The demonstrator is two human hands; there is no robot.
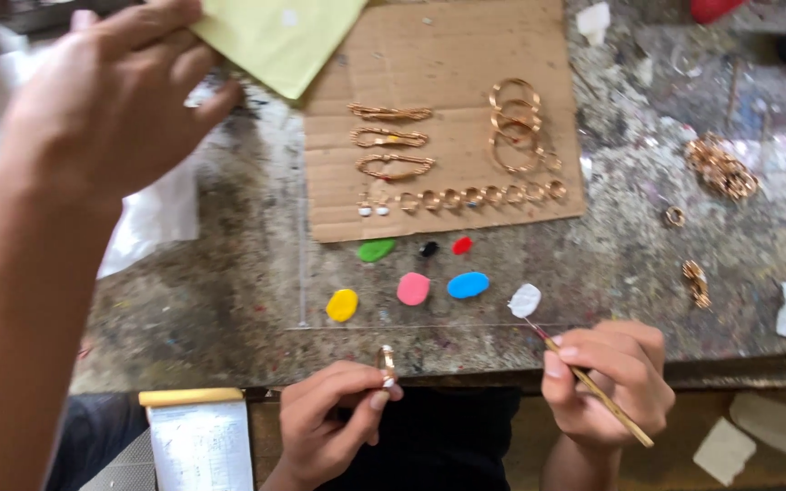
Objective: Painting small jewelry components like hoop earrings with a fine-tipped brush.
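left hand pinches a small gold ring upright between thumb and fingertips, at the near edge of the counter. right hand is closed around a thin paintbrush, pencil style, its tip touching the white paint blob.

risks as i judge them: the ring is only nipped at its lower edge, so a push from the brush could twist it out and drop it off the counter edge into the lap. the brush may pick up too much white and smear past the spot meant for it. the yellow, pink and blue blobs sit close to the white one, so a stray stroke could muddy colours. another person's arm and hand reach in at far left holding a yellow sheet; a bump could jog the work.

ring looks like a shiny gold band, thick for its size, with a pale spot near the bottom; too small to tell if that is paint. more gold rings and bangles lie on the cardboard.
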